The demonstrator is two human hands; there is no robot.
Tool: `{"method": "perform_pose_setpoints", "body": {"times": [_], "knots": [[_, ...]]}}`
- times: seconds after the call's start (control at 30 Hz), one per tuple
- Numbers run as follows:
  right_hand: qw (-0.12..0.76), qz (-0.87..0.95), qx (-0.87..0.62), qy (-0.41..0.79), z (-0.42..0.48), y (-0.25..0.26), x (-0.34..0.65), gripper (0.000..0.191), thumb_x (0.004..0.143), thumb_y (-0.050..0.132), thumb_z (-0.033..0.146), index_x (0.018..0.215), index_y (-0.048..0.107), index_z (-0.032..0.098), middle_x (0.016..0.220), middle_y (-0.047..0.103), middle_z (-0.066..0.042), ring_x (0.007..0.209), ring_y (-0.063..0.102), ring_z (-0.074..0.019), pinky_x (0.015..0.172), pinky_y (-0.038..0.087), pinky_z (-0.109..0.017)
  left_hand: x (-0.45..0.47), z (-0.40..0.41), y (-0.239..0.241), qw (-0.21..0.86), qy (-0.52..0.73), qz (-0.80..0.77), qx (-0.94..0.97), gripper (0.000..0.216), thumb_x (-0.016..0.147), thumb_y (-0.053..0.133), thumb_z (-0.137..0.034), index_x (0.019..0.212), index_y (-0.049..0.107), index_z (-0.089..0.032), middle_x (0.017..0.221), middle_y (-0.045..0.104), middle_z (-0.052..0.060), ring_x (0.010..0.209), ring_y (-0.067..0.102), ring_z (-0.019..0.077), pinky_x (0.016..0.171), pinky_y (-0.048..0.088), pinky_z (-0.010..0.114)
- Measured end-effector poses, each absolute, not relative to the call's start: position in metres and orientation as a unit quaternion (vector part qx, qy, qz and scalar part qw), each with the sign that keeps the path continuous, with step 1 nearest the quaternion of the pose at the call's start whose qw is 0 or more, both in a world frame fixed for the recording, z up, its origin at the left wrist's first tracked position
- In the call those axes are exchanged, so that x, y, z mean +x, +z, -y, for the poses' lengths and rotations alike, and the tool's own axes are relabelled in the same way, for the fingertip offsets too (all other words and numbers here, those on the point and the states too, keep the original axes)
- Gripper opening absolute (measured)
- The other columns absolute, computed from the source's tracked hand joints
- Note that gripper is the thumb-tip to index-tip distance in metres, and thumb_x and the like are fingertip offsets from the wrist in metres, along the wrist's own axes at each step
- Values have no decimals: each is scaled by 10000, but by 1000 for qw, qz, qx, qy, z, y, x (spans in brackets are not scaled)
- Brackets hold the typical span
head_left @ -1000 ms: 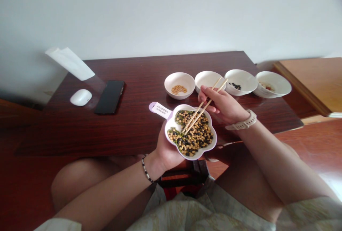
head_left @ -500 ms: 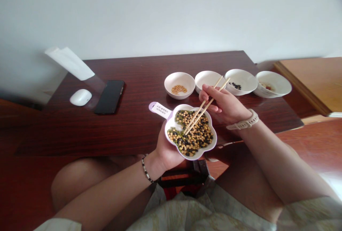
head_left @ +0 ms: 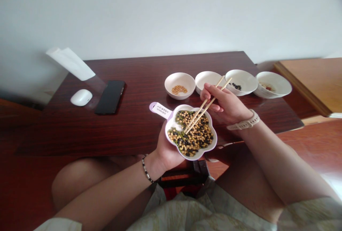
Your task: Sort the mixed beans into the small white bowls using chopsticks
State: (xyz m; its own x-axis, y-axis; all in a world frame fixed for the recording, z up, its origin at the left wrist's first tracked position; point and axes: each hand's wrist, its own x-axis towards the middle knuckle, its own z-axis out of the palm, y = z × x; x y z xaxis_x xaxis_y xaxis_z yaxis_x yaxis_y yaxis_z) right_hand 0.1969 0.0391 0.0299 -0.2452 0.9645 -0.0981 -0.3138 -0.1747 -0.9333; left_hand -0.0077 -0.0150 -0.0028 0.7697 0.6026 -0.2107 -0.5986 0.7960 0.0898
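My left hand (head_left: 168,149) cups a white flower-shaped bowl (head_left: 197,158) with a lilac rim and a labelled handle pointing left. Mixed beans (head_left: 199,134), yellowish, black and small green, fill it except for a bare white patch at its left. Between the fingers of my right hand (head_left: 221,101) is a pair of wooden chopsticks (head_left: 204,107). Their tips touch down among the beans near the bare patch; whether a bean is between them I cannot tell.
Behind stand white bowls in a row: one with yellow beans (head_left: 179,90), one partly hidden by my hand (head_left: 207,77), one with black beans (head_left: 235,86), one with reddish and pale bits (head_left: 268,86). Left are a phone (head_left: 110,97), a white case (head_left: 81,97) and a tissue pack (head_left: 71,63).
The chopsticks and my right hand have shifted very slightly to the right. The flower-shaped bowl stays in my left hand, almost unmoved.
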Motion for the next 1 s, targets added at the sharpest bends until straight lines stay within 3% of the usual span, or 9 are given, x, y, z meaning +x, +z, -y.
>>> {"method": "perform_pose_setpoints", "body": {"times": [0.23,0.6,0.8,1.0], "knots": [[578,349,-356,646,-45,34,200,493,873,912,500,761,525,216,650,496,57,415,251,-24,355,191,-241,-9,16,-4,939,317,-132,-20,542,944,421,-561,1271,659,-200,1277,695,104,1201,645,305,1091,447,506],[703,340,-373,501,-61,23,203,471,884,882,530,789,547,212,759,534,30,488,396,-23,361,232,-207,-11,19,-3,937,320,-139,-10,561,927,438,-576,1311,638,-220,1299,679,118,1216,629,352,1070,446,572],[694,366,-454,422,-59,21,196,502,925,766,642,791,516,227,787,567,7,523,455,-58,400,238,-249,-10,18,-1,935,323,-144,3,549,924,443,-576,1303,644,-233,1278,690,115,1201,635,370,1048,455,598],[685,371,-460,426,-56,26,197,507,899,787,649,801,519,230,781,558,7,515,426,-59,394,223,-252,-10,19,-2,936,321,-147,-2,551,923,439,-580,1296,649,-234,1276,690,116,1197,639,357,1054,454,587]]}}
